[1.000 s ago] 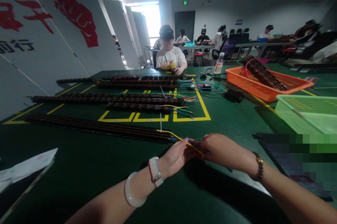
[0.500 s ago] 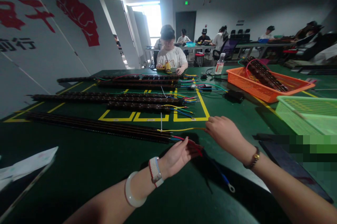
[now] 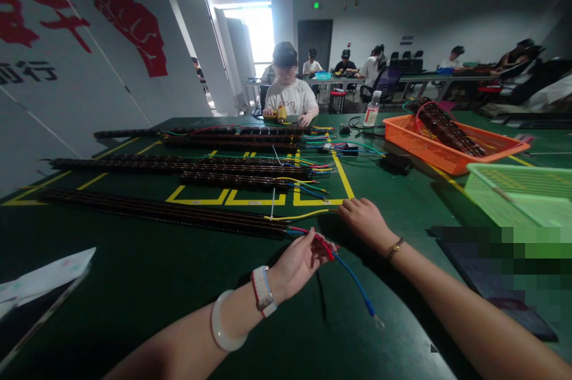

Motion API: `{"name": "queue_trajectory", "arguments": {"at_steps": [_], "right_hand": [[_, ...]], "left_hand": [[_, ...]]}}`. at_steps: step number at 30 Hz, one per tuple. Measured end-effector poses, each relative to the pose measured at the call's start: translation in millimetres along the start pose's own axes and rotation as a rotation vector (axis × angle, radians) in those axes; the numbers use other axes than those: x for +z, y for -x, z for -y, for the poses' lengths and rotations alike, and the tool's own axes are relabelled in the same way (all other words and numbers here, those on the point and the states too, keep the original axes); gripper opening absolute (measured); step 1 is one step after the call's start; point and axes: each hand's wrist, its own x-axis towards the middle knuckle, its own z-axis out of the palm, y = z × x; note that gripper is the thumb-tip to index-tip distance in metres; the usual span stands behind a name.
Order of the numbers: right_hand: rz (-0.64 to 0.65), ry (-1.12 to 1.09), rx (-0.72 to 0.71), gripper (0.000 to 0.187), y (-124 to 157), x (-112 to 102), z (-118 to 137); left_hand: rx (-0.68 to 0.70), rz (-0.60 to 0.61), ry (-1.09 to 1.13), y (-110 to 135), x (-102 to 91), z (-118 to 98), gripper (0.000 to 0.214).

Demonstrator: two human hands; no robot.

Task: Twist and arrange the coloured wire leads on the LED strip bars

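A: Left side, what's on the table [image 3: 147, 285]?
B: Long dark bundle [image 3: 165, 213], running left-right; yellow wire [image 3: 299, 215] starts near its right end.
A: Left hand [image 3: 299, 264]?
B: Just past that end, palm partly up, grip closed around the red wire [image 3: 329, 249]; blue wire [image 3: 354, 276] runs out beyond, ring terminal [image 3: 379, 323] at its tip.
A: Right hand [image 3: 364, 219]?
B: Fingers curled down at yellow wire's far end. Contact hidden, can't tell if pinched.
A: Further right?
B: Orange basket [image 3: 415, 143], then green basket [image 3: 496, 198].
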Motion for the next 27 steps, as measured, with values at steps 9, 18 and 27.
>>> {"name": "queue_trajectory", "arguments": {"at_steps": [9, 18, 27], "right_hand": [[0.135, -0.193, 0.064, 0.019, -1.0, 0.0, -6.0], [0.214, -0.375, 0.123, 0.043, 0.0, -70.7, 9.0], [0.197, -0.294, -0.132, 0.019, 12.4, -76.2, 42.8]], "left_hand": [[0.035, 0.024, 0.016, -3.7, -5.3, 1.8, 0.020], [0.015, 0.058, 0.069, -6.2, -9.6, 3.0, 0.018], [0.011, 0.017, 0.043, -5.5, -7.5, 2.8, 0.018]]}}
